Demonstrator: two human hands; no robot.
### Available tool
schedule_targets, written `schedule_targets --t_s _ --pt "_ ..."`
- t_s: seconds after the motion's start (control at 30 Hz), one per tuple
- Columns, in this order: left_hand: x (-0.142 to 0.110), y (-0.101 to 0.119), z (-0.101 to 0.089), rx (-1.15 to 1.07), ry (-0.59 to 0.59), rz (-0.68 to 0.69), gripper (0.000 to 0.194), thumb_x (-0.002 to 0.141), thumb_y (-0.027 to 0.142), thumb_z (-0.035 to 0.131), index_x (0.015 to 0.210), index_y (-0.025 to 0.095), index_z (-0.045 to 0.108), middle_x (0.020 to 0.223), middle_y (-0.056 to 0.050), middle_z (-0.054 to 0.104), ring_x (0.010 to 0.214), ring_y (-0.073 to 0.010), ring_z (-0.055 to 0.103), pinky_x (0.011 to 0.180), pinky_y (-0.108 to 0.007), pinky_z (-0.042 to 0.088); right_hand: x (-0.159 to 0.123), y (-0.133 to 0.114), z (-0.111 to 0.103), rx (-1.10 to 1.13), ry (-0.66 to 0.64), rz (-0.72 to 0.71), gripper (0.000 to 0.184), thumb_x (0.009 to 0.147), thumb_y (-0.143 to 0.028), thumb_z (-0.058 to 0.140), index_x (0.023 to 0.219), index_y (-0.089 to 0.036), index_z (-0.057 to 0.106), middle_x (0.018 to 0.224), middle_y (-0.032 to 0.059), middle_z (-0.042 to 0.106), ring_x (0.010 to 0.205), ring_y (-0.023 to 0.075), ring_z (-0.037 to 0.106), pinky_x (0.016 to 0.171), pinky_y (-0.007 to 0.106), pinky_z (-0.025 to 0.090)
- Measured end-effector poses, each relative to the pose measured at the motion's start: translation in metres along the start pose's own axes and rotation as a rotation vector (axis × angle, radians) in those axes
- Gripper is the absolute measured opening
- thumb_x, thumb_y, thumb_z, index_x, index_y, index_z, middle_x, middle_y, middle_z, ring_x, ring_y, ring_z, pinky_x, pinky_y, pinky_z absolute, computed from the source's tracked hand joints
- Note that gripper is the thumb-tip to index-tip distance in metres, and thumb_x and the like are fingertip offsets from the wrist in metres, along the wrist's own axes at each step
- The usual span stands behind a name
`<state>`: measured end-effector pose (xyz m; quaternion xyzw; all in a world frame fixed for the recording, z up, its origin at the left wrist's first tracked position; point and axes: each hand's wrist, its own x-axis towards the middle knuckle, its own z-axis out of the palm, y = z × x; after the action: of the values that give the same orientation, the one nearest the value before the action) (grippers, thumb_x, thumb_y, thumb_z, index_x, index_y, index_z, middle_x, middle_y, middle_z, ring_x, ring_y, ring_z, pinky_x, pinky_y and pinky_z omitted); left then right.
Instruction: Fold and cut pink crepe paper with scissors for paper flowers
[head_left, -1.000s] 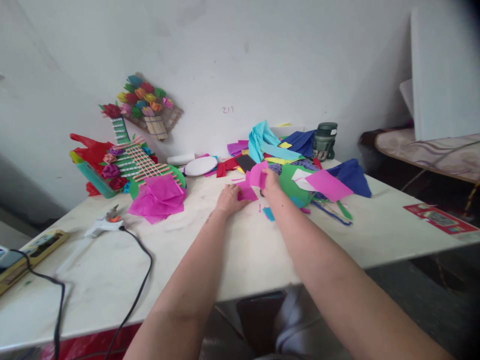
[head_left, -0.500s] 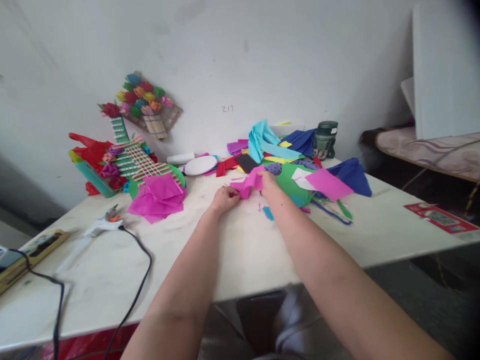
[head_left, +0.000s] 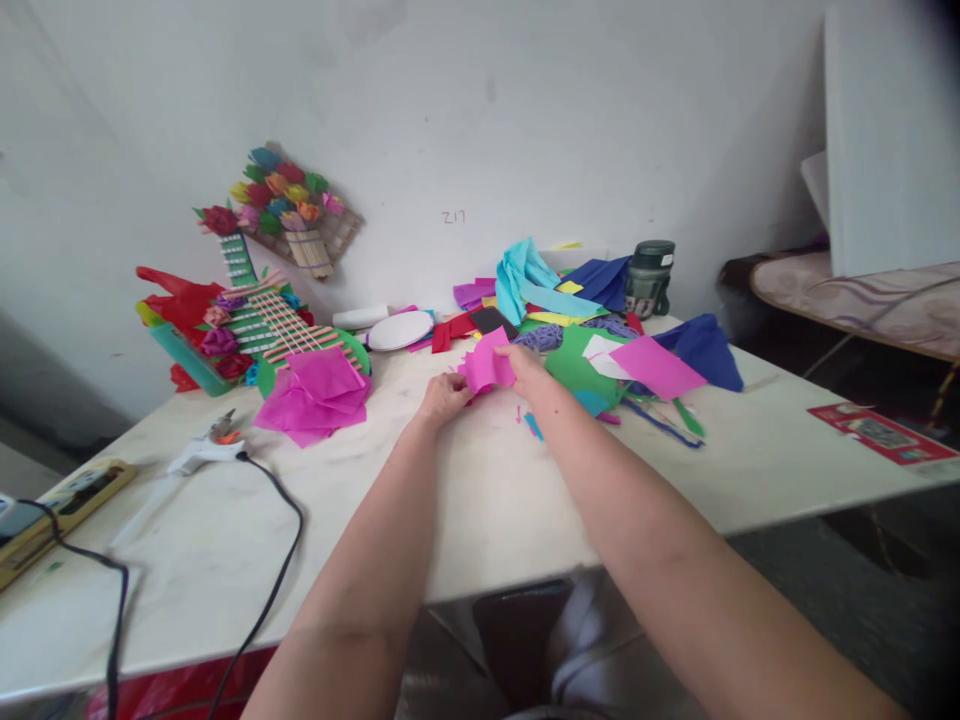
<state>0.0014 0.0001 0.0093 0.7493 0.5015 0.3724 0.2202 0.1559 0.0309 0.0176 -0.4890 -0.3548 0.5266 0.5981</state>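
My left hand and right hand each have their grip pinched on pink paper over the tabletop; a dark slab and purple yarn crowd behind, green sheet rightward.

The pink sheet is noted as thin, matt paper, visibly creased. Similar crinkled paper is seen in the magenta sheets. The desk is finished smooth, with a faint sheen. Plastic is indicated for the white glue gun, its nozzle being metal-like. The flask is judged glossy and plastic-like. Soft, fibrous yarn is recorded in purple. The wall is coated matt.
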Motion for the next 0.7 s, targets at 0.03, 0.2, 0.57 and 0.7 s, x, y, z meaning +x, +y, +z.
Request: schedule_targets --t_s 0.03,0.2,0.57,0.7 --pt "0.0000 0.0007 -0.0003 0.013 0.000 0.001 0.018 0.062 0.018 0.058 0.044 0.017 0.057 0.043 0.001 0.046 0.046 -0.0109 0.039 0.048 -0.023 0.028 -0.0005 0.0007 -0.0001 -0.015 -0.019 -0.005 0.010 0.064 -0.021 0.056 0.074 -0.017 0.057 0.063 -0.0011 0.059 0.063 0.0136 0.056 0.061 0.026 0.046" --pt "0.0008 0.0016 0.0000 0.044 -0.003 0.030 0.017 0.063 0.019 0.053 0.046 0.015 0.055 0.044 0.002 0.044 0.049 -0.0108 0.038 0.049 -0.023 0.028 -0.0017 0.0048 -0.0004 -0.145 -0.134 -0.206 0.011 0.061 -0.026 0.055 0.068 -0.017 0.058 0.066 -0.0021 0.059 0.069 0.0141 0.054 0.065 0.026 0.043" --pt "0.0048 -0.0067 0.0027 -0.062 0.046 -0.136 0.017 0.061 0.024 0.045 0.051 0.014 0.054 0.044 0.003 0.039 0.050 -0.0108 0.037 0.049 -0.023 0.027 -0.0053 0.0041 0.0030 -0.085 -0.234 -0.372 0.024 0.059 -0.036 0.056 0.074 -0.018 0.059 0.072 -0.0020 0.061 0.072 0.0149 0.053 0.071 0.028 0.041" --pt "0.0044 -0.0044 0.0000 -0.083 0.125 -0.189 0.017 0.062 0.025 0.046 0.052 0.016 0.055 0.044 0.002 0.041 0.050 -0.0119 0.041 0.049 -0.023 0.029 -0.0030 0.0004 0.0003 -0.091 -0.118 -0.389 0.017 0.060 -0.032 0.054 0.069 -0.018 0.056 0.067 -0.0034 0.057 0.068 0.0135 0.049 0.068 0.027 0.039"
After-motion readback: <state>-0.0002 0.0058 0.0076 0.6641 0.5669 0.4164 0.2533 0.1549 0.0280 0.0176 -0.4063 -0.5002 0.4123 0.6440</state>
